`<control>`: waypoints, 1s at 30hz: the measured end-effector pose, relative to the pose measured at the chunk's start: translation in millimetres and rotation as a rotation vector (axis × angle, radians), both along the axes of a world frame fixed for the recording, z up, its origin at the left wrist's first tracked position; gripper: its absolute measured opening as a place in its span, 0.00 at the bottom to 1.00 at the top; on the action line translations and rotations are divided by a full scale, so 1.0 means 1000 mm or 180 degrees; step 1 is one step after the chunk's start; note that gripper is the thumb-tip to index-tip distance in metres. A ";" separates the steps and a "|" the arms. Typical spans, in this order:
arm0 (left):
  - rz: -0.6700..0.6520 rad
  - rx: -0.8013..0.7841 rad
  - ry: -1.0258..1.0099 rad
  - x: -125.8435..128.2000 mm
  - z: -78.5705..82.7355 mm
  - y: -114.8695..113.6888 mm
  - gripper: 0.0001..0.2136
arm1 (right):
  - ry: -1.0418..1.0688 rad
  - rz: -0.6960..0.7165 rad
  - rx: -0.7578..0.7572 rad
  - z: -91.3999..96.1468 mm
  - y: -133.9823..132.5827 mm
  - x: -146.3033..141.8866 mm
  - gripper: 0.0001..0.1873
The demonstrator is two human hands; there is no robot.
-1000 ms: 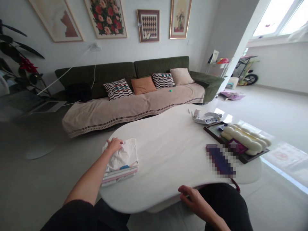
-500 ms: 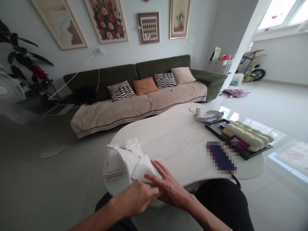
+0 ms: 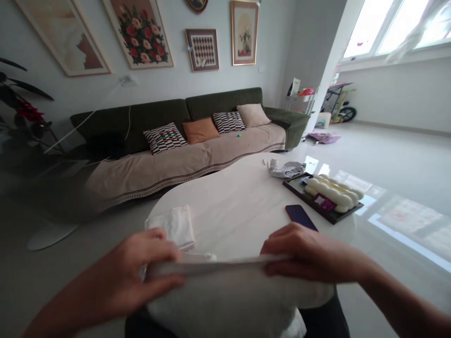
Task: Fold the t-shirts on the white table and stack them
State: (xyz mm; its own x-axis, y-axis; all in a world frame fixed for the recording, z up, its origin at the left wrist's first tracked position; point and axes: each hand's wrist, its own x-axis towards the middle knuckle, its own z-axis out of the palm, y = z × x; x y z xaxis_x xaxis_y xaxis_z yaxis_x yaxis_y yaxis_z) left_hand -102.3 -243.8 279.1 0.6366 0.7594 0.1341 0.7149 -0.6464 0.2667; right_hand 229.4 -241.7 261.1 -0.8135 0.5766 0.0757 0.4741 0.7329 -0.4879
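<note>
A white cloth (image 3: 225, 291) is stretched between my hands, its top edge pulled nearly level above my lap; whether it is a garment I cannot tell. My left hand (image 3: 130, 272), slightly blurred, pinches the cloth's left end between thumb and fingers. On the other end, my right hand (image 3: 306, 253) grips the edge with its fingers curled over. Behind the cloth, a folded stack of white fabric (image 3: 174, 227) lies at the left of the white table (image 3: 225, 202).
A phone (image 3: 300, 217) lies on the table's right side. Beyond it, a dark tray (image 3: 296, 188) carries a cream, puffy object (image 3: 333, 192). A crumpled plastic packet (image 3: 289, 169) sits farther back. Across the room stands a green sofa (image 3: 225, 96) with cushions.
My hands, close together at the white cloth near the stack before, are now wide apart. The cloth has been lifted toward me and spread out between them. The view has turned slightly right.
</note>
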 end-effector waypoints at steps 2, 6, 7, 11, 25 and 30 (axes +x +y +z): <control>-0.0051 -0.1082 0.0292 0.003 -0.009 0.044 0.14 | -0.0237 -0.0286 0.0040 -0.006 0.039 0.016 0.12; 0.0392 -0.1518 0.0383 -0.003 -0.029 0.143 0.19 | -0.0661 -0.1406 0.0945 -0.005 0.134 0.041 0.09; 0.0627 -0.1093 0.0360 -0.007 -0.027 0.162 0.21 | -0.0607 -0.1638 0.1145 0.003 0.154 0.046 0.11; 0.1182 0.0700 -0.0119 -0.016 0.010 0.203 0.23 | -0.0171 -0.2371 0.1996 0.050 0.194 0.062 0.20; 0.0971 0.0053 -0.0316 0.039 -0.186 0.157 0.16 | -0.0442 -0.2601 0.1241 -0.179 0.149 0.091 0.15; 0.0671 -0.0746 0.0220 0.052 -0.259 0.106 0.17 | -0.0718 -0.2456 0.0611 -0.254 0.108 0.098 0.15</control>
State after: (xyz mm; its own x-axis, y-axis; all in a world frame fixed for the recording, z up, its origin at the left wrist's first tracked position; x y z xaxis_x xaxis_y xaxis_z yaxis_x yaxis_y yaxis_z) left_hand -49.8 -137.8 20.1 0.4635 0.8806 -0.0981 0.8481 -0.4088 0.3370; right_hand 327.7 -133.9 6.7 -0.2017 0.9730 0.1120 0.9498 0.2223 -0.2203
